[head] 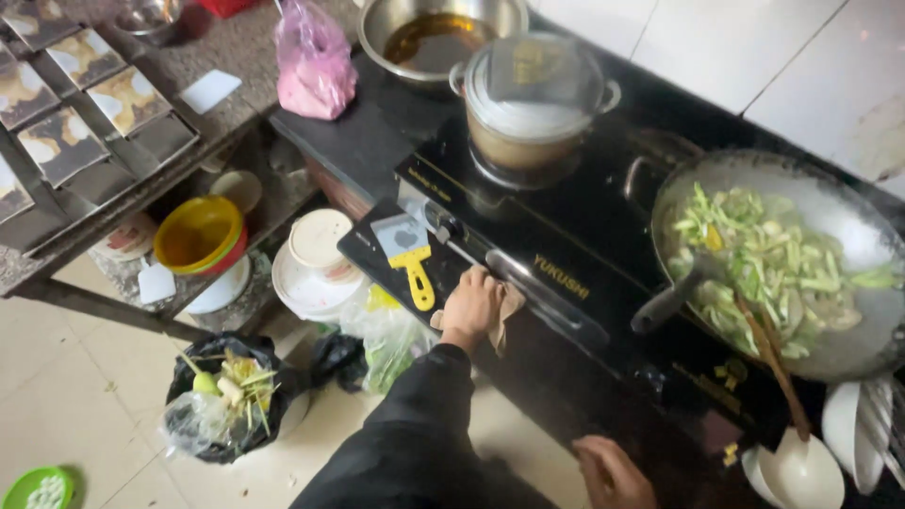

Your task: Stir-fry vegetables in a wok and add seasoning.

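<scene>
My left hand (469,303) presses a crumpled beige cloth (505,313) against the front edge of a black gas stove (566,226), its fingers curled over the cloth. A black sleeve covers that arm. At the bottom edge my right hand (611,471) rests on the dark counter front with nothing in it, only partly in view. A yellow-handled scraper (411,264) lies on the stove's corner just left of my left hand.
A wok (830,203) of chopped green vegetables holds a wooden utensil (775,363) at right. A lidded pot (533,94) and a steel bowl of brown liquid (434,38) stand behind. White bowls (801,471), a pink bag (316,66), yellow bowls (198,236) and a black scrap bag (226,396) surround the stove.
</scene>
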